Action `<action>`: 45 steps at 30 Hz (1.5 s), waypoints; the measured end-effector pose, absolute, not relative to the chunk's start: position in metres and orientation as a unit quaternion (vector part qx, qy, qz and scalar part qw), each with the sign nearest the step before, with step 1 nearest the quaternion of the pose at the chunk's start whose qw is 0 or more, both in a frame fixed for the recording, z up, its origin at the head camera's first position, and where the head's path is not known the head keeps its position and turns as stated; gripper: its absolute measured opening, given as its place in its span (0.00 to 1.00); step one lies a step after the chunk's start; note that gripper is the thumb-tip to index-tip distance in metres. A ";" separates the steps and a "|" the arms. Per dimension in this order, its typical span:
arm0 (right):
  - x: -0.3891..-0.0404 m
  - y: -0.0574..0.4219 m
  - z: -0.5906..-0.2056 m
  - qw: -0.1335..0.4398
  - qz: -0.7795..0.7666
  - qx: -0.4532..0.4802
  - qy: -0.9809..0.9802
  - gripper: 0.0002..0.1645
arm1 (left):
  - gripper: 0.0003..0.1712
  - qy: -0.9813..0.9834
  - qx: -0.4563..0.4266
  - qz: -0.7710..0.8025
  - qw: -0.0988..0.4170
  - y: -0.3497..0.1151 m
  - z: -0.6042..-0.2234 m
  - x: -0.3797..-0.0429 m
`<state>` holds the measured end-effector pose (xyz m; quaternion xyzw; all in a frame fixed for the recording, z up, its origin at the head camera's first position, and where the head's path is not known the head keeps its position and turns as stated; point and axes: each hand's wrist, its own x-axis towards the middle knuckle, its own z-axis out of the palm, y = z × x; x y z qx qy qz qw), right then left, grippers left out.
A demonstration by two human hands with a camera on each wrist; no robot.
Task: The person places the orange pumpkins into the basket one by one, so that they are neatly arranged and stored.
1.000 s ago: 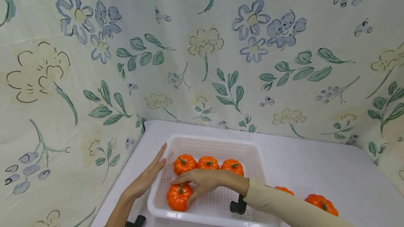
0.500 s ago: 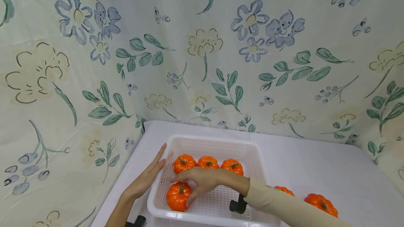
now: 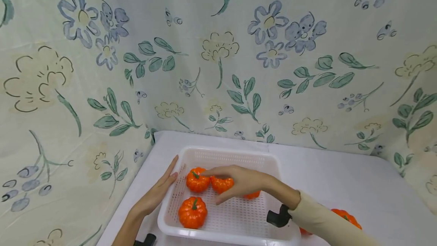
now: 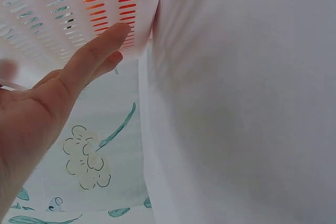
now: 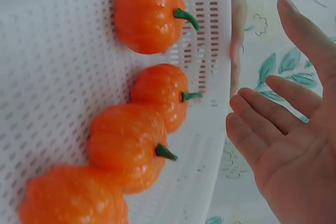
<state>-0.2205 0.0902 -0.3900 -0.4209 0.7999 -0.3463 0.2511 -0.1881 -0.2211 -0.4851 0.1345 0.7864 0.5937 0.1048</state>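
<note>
Orange pumpkins [image 3: 192, 213], probably light, stiff, slick, sit in white basket [image 3: 225, 238], so cup ribbed sides; right hand [image 3: 244, 181] above, grip apart, empty; left hand [image 3: 156, 197] straight-fingered against basket wall.

There is one white basket [image 3: 211, 234] on one counter [image 3: 307, 177]. Inside the basket sit four pumpkins [image 3: 192, 213]: three in a row toward its far side, one at its near left corner. Right of the basket, orange patches of what look like two more [image 3: 346, 217] show around one sleeve [image 3: 326, 225]. Hands number two: the left hand [image 3: 155, 197] at the basket's left wall, the right hand [image 3: 240, 181] above it.
</note>
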 end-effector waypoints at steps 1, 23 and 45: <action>-0.221 0.098 -0.387 0.249 -0.355 -0.413 0.801 0.43 | 0.35 0.787 0.134 0.593 0.106 -0.221 -0.485 -0.188; -0.190 0.306 -0.390 0.061 -0.352 -0.255 0.899 0.43 | 0.34 0.794 0.129 0.585 0.105 -0.220 -0.483 -0.189; -0.169 0.345 -0.449 0.264 -0.378 -0.211 0.862 0.49 | 0.35 0.789 0.126 0.592 0.109 -0.220 -0.486 -0.188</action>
